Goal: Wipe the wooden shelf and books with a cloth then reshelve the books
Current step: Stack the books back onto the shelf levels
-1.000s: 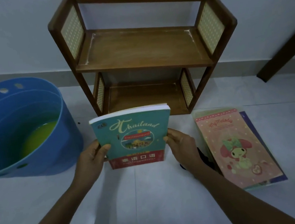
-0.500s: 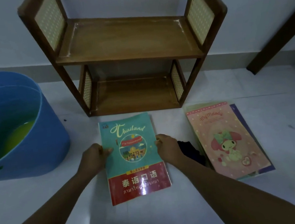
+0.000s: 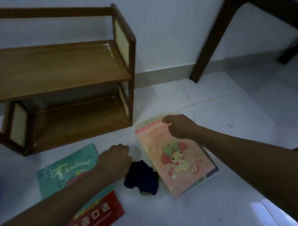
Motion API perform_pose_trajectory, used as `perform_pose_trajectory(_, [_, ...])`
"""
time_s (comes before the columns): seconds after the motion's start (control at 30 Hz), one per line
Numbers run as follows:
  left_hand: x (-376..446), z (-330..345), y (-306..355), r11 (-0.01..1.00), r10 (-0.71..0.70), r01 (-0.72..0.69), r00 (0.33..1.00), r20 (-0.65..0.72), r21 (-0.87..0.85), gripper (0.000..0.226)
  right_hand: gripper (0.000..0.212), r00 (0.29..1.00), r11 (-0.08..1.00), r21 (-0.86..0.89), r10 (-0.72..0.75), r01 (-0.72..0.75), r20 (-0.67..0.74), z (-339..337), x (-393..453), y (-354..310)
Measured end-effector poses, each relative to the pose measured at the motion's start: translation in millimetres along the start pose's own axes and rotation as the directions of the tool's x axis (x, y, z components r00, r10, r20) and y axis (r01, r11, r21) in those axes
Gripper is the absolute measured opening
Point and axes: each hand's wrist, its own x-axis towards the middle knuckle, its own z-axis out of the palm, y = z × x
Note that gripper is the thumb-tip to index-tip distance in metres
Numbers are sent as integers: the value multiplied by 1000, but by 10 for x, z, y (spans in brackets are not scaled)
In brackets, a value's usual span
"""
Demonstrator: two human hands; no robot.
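1. Two shelf boards are sitting bare in the shelf point(image 3: 52, 68), which is standing on the floor point(image 3: 174, 212) at the left by the wall. It is looking hard and stiff, and I think it is not needing a soft touch when wiped.
2. One teal book point(image 3: 59, 177) is lying flat on the floor in front of the shelf. It is looking thin, light and bendy, with a shiny cover that may be slippery. I think it is best to grab it by a side edge.
3. The left hand point(image 3: 115, 162) is hanging over the floor just past the teal book, with fingers curled and holding nothing.
4. The cloth point(image 3: 142, 178) is lying in a dark crumpled lump between the books. It is looking soft and light, so I think it is easy to scoop up from the top.
5. The pink book point(image 3: 179, 157) is lying on top of a small pile at the right. It is looking thin and floppy.
6. The right hand point(image 3: 180, 126) is curling over the pink book's top edge. The picture is too blurry to tell if it is pinching it.
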Motion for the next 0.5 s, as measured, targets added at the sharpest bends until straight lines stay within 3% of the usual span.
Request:
perform_pose_trajectory(0.1, [331, 275, 503, 924, -49, 82, 994, 95, -373, 40, 45, 962, 962, 22, 272, -271, -30, 84, -30, 574])
perform_pose_trajectory(0.13, [412, 323, 647, 827, -131, 192, 980, 151, -529, 48, 45, 936, 935, 77, 350, -347, -28, 151, -51, 696])
perform_pose_trajectory(0.2, [534, 365, 907, 520, -272, 393, 918, 289, -759, 72, 52, 899, 879, 193, 436, -436, 45, 288, -80, 858])
perform_pose_trajectory(0.3, [583, 312, 1178, 166, -337, 462, 857, 390, -871, 92, 58, 889, 812, 363, 425, -457, 170, 458, -60, 929])
perform_pose_trajectory(0.5, [730, 240, 1323, -15, -408, 469, 804, 434, -883, 82, 62, 867, 753, 444, 478, -487, 141, 518, 10, 958])
